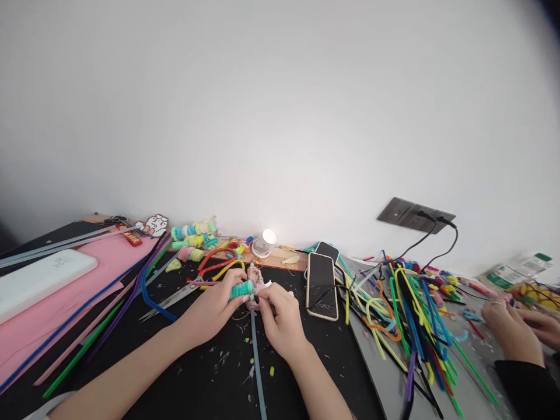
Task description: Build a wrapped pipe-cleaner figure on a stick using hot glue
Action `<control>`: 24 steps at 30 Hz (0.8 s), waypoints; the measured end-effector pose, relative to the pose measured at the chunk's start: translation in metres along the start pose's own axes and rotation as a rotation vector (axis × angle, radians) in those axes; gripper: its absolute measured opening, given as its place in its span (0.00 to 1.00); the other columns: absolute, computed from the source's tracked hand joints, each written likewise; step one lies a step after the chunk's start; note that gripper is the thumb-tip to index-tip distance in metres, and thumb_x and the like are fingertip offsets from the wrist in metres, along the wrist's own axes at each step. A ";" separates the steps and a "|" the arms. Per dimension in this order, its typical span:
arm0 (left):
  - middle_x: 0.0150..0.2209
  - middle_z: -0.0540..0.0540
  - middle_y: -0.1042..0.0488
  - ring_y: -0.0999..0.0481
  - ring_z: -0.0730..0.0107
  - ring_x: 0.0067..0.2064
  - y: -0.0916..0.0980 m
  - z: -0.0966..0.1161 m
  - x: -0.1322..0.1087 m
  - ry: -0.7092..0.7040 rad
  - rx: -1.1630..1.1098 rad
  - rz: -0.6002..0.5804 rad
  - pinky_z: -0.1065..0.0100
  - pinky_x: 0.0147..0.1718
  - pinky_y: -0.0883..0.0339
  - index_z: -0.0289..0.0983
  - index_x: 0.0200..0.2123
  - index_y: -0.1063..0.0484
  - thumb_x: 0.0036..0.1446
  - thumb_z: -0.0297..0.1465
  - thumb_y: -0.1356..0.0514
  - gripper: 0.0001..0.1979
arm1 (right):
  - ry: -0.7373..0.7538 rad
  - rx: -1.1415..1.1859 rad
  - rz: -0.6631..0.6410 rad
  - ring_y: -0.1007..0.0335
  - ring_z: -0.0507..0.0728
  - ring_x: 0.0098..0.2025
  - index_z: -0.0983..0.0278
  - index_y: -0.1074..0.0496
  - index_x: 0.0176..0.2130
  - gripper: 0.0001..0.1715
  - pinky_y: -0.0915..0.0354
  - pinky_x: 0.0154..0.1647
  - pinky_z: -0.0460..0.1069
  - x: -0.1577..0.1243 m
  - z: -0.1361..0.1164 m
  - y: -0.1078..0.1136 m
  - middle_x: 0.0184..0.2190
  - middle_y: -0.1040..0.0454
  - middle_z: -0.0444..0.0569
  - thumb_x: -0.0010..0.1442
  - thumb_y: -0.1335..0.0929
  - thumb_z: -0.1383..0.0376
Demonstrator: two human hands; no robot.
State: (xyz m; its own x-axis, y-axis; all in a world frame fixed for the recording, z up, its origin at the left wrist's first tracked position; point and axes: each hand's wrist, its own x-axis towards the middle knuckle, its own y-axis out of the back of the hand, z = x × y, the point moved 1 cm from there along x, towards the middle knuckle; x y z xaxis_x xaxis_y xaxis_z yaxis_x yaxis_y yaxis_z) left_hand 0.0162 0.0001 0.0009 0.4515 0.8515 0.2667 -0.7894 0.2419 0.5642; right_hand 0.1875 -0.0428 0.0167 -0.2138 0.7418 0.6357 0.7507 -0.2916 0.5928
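Craft supplies crowd a dark tabletop, where a white case [48, 283] lies on a pink sheet [116, 262] at far left, with long fuzzy stems [143, 286] running beside it, uncut by the look of them. Next come scissors [186, 290], lying flat, and behind them striped fuzzy rolls [192, 230] stacked near the wall, apparently finished and set aside. At center, the left hand [214, 309] is clamped around a teal roll [242, 290], held just above the table; its body looks fully wound, but its right end seems to need attention. A pale stick [258, 367] stretches toward the near edge below it, and a paper cup [265, 242] stands beyond. The right hand [282, 318] bends in close, fingertips at the roll's right end (what they grip there, if anything, is too small to tell). To the right lie a phone [322, 286], face up, and a tangled heap of colored stems [415, 315], seemingly plenty left to work with. At far right, a co-worker's hand [510, 326] hovers near a clear bottle [520, 268] lying by the wall.
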 end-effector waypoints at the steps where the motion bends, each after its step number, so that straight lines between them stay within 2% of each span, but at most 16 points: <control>1: 0.47 0.41 0.25 0.23 0.54 0.48 0.000 0.001 0.000 -0.001 -0.001 -0.005 0.56 0.44 0.31 0.40 0.50 0.43 0.64 0.33 0.51 0.12 | 0.001 0.001 0.006 0.34 0.53 0.29 0.63 0.32 0.32 0.11 0.42 0.29 0.46 0.000 0.000 0.000 0.27 0.30 0.46 0.64 0.39 0.71; 13: 0.46 0.41 0.23 0.22 0.52 0.45 0.004 0.006 -0.003 -0.003 0.102 -0.102 0.58 0.39 0.31 0.41 0.51 0.42 0.64 0.34 0.49 0.13 | 0.009 0.014 0.029 0.34 0.53 0.28 0.63 0.30 0.32 0.11 0.41 0.29 0.46 0.000 0.001 0.000 0.27 0.30 0.46 0.66 0.39 0.70; 24: 0.52 0.38 0.25 0.23 0.49 0.49 0.010 0.016 -0.001 -0.020 0.165 -0.180 0.55 0.43 0.31 0.40 0.53 0.41 0.64 0.36 0.49 0.15 | -0.035 0.040 0.025 0.34 0.53 0.28 0.62 0.30 0.31 0.11 0.39 0.28 0.46 0.001 0.001 0.000 0.26 0.30 0.46 0.65 0.38 0.69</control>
State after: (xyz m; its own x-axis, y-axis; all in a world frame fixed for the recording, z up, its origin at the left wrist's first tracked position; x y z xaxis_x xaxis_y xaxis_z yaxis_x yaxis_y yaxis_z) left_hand 0.0144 -0.0059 0.0187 0.5878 0.7921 0.1648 -0.6179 0.3080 0.7235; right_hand 0.1880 -0.0416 0.0168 -0.1733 0.7555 0.6318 0.7800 -0.2863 0.5564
